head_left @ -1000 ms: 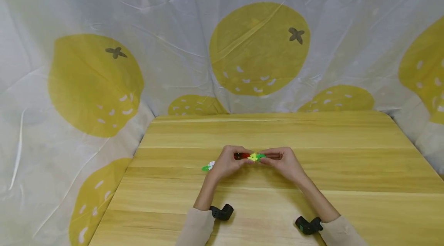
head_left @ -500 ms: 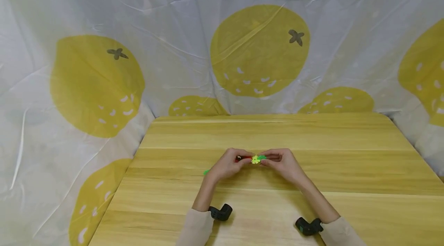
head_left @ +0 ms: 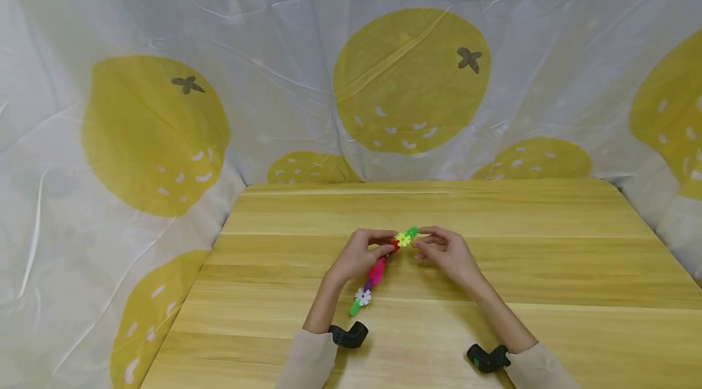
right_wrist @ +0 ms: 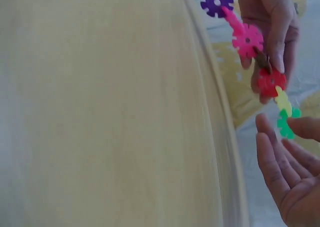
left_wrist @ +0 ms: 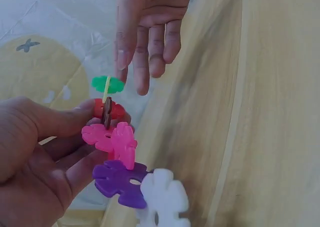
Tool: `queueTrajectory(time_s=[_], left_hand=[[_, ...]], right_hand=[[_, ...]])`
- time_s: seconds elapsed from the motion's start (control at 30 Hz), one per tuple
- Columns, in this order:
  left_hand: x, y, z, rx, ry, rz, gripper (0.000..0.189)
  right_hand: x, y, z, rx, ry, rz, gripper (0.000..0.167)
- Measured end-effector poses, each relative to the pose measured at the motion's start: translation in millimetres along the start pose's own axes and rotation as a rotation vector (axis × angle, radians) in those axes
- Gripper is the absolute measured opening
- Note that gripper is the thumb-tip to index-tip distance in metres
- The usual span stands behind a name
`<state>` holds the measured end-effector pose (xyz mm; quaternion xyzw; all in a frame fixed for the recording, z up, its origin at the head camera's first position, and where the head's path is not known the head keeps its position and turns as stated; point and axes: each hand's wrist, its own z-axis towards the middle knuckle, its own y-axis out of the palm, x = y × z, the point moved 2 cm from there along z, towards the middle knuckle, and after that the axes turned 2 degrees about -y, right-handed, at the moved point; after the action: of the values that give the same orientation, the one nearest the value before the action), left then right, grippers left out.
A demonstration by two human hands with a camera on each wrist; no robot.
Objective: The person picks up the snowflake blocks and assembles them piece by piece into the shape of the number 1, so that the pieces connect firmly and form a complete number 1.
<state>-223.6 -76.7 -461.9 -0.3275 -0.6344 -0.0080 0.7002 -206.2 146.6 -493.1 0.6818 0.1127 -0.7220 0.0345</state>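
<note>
A chain of slotted snowflake discs hangs from my left hand (head_left: 359, 255), which pinches the red disc (right_wrist: 272, 82) between thumb and fingers. Beyond the red one come a yellow disc (head_left: 403, 239) and a green disc (head_left: 412, 231) at the upper end. Below it follow a brown disc (right_wrist: 261, 59), pink discs (left_wrist: 123, 142), a purple disc (left_wrist: 120, 183), a white disc (head_left: 362, 297) and another green disc (head_left: 354, 308) at the lower end. Beside the upper green disc, my right hand (head_left: 450, 255) has loosely extended fingers, its fingertips right at the disc's edge.
Under both hands lies a wood-grain table (head_left: 548, 267). A pale curtain (head_left: 285, 72) printed with lemons rises behind its far edge and along the left side. Black wrist cameras (head_left: 351, 335) sit on both forearms.
The chain has swung from behind my left hand to slant down toward the near side, its upper end raised. My right fingers have loosened from the green disc.
</note>
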Motion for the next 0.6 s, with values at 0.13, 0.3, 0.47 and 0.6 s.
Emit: queueTrajectory(time_s=[0.13,0.3,0.47,0.6], left_hand=[[-2.1,2.7,2.6,0.104,-0.004,-0.046,0.033],[-4.9,9.0,7.1,0.192,0.014,-0.105,0.031],[-4.2,14.2,9.8,0.206,0.03,-0.123,0.032],[-4.0,16.2,9.6,0.159,0.021,-0.151,0.036]], right_hand=[[1,7,-0.9,0.001,-0.009,-0.01,0.039],[1,17,-3.8,-0.066,-0.003,0.026,0.035],[0,23,-3.6,-0.079,-0.007,0.056,0.037],[-1,24,-3.5,-0.049,-0.007,0.046,0.037]])
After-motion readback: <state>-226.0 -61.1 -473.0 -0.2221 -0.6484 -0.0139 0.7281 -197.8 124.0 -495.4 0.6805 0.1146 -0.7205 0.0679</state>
